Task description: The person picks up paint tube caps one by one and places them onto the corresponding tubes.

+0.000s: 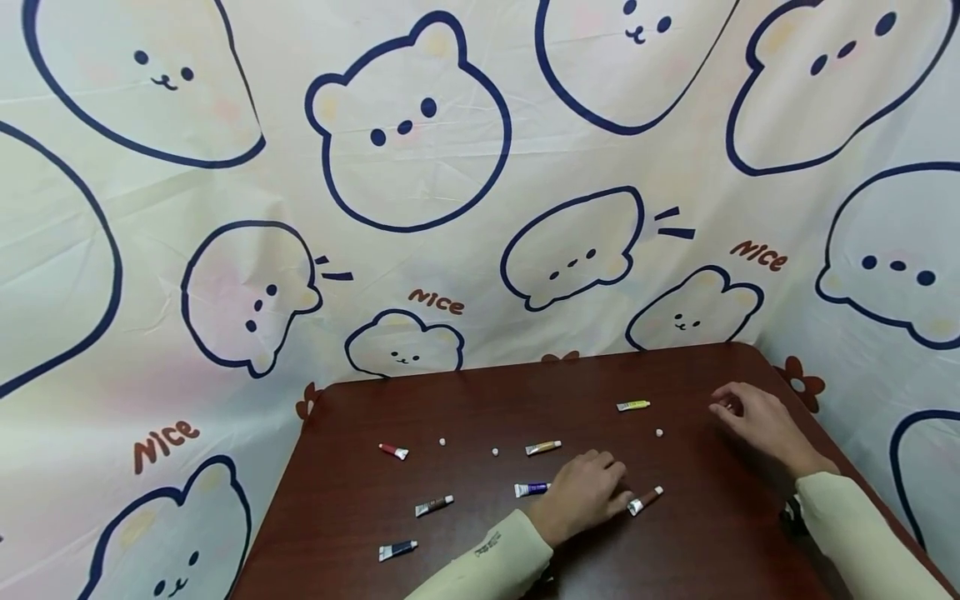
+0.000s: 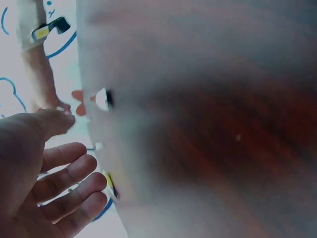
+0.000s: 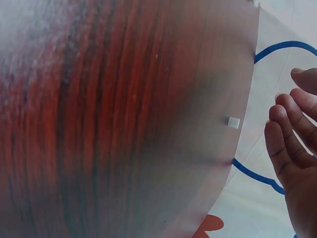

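Note:
My left hand hovers low over the table, fingers loosely bent; in the left wrist view its thumb and fingers stand apart with nothing between them. Just right of it lies a reddish-brown paint tube. A purple paint tube is partly hidden behind the left hand. Toward the right edge is my right hand, its fingers gently curved and apart from the thumb in the right wrist view. A small white cap lies on the table to its left, and a yellow paint tube farther back.
On the dark red-brown table lie more paint tubes: red, ochre, brown and dark blue. Two further white caps sit near the middle. A bear-patterned cloth hangs behind.

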`<action>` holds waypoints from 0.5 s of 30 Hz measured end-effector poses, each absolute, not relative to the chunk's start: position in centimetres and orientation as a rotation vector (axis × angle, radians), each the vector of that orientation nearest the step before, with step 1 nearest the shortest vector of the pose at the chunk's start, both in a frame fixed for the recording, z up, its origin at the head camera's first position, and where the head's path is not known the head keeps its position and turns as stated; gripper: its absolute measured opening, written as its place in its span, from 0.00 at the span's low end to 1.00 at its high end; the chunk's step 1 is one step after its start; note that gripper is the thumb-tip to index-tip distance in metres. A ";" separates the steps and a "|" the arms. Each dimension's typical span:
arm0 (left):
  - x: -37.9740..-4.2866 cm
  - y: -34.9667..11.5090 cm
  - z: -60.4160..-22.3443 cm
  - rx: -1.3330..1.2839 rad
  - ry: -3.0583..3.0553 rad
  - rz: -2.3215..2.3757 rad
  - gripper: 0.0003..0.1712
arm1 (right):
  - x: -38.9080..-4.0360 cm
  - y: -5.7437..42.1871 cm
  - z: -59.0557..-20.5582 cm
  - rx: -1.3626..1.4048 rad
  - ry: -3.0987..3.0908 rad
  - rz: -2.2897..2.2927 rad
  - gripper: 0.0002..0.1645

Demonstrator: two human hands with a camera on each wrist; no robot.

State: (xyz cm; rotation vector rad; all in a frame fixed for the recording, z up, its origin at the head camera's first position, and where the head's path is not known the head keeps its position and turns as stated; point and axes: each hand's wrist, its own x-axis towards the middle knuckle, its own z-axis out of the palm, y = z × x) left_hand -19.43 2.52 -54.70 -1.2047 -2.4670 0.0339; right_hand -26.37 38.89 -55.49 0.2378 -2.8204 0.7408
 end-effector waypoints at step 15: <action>-18.5 4.9 -55.0 -1.223 -2.525 0.129 0.21 | -26.7 40.5 -56.7 0.209 -2.836 0.757 0.16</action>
